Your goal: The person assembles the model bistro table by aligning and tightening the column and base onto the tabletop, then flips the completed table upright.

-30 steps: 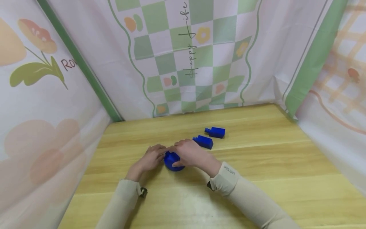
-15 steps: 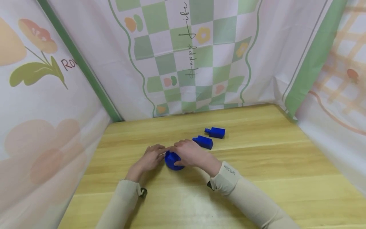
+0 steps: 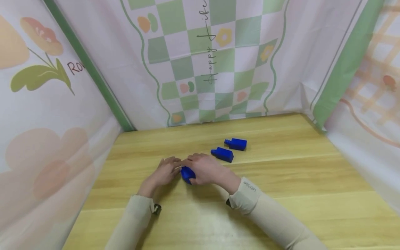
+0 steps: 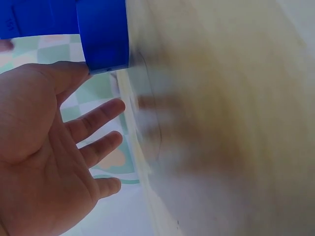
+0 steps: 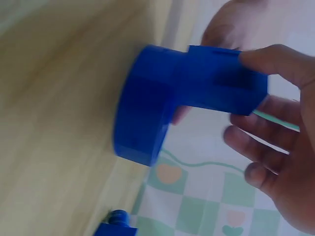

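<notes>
A blue piece made of a round, thick disc (image 5: 142, 105) with a rectangular block (image 5: 221, 78) joined to it is between my hands, near the middle of the table. My right hand (image 3: 203, 168) pinches the block, its thumb on one side and fingers round the other. My left hand (image 4: 49, 132) is at the disc's left, thumb tip touching the rim, with several fingers stretched straight out. Its index finger is partly hidden. Whether the disc rests on the table I cannot tell.
Two blue rectangular blocks with ridged necks lie on the wooden table (image 3: 281, 194), just beyond my right hand: a nearer block (image 3: 223, 155) and a farther block (image 3: 238, 144). Printed curtains (image 3: 200, 69) stand along the back and both sides.
The blue piece has turned or tilted under my right hand, so less of its disc shows from above. My hands stay in nearly the same places, and the loose blocks have not moved.
</notes>
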Demonstrator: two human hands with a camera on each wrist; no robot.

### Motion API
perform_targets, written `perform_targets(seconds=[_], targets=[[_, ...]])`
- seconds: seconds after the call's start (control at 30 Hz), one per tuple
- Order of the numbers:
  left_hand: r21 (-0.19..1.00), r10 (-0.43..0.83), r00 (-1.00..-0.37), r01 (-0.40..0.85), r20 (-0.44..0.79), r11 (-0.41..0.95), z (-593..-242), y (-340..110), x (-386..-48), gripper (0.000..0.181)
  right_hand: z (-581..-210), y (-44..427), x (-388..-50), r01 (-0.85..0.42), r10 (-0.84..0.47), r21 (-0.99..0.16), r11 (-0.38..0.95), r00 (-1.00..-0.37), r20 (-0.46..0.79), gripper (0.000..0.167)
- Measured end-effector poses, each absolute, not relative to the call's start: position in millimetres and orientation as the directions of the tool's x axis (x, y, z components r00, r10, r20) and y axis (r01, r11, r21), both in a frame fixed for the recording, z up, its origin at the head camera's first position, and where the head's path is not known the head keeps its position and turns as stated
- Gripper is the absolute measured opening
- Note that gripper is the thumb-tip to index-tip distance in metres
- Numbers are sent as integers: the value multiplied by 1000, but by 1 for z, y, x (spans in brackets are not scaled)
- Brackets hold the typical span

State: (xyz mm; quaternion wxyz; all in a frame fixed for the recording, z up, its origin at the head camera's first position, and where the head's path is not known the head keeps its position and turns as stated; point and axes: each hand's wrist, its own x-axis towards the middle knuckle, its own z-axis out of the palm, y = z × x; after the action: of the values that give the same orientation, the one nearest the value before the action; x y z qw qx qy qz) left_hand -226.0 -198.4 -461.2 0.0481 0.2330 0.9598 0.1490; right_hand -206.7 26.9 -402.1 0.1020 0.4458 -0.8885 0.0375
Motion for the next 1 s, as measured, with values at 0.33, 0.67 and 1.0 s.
perform_targets(seconds=[0.33, 0.67, 1.0], targets=[[311, 440, -897, 407, -40, 859, -458, -198, -225, 35, -398, 27, -206, -830, -829, 99, 549, -526, 191, 60], [359, 462, -887, 423, -27, 832, -460, -199, -225, 35, -400, 28, -209, -844, -845, 94, 528, -510, 165, 60], [390, 488, -873, 444, -15, 807, -462, -200, -226, 40, -394, 28, -210, -813, -821, 116, 570, -557, 129, 60]])
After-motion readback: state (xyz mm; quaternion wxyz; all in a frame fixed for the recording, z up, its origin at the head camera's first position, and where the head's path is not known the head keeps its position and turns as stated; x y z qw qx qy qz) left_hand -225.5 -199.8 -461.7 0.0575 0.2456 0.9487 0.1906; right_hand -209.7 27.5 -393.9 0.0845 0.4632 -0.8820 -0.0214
